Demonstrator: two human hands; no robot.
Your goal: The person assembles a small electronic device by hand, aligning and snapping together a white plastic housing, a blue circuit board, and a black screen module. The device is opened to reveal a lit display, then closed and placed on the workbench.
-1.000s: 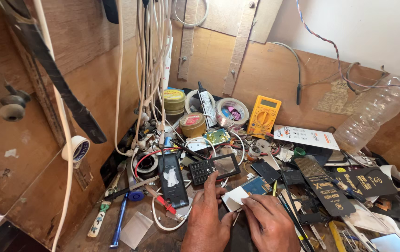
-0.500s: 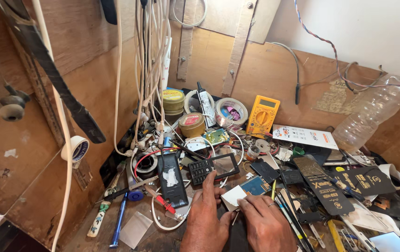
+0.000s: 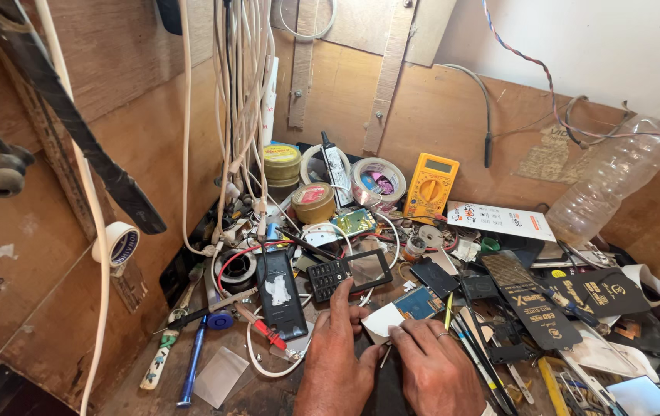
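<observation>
My left hand [image 3: 337, 350] lies open, fingertips on the phone [image 3: 349, 273] just ahead. My right hand [image 3: 438, 362] pinches a white card [image 3: 382, 320]. Risk: crowded wires [image 3: 268, 362] beside the left hand could snag.

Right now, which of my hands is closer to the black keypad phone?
Left. Your left hand has fingertips right at the near edge of the black keypad phone. Your right hand sits further toward you and to the right, on a white paper piece.

Black keypad phone's dark screen [image 3: 367, 267] beside yellow multimeter's grey display [image 3: 438, 166].
</observation>
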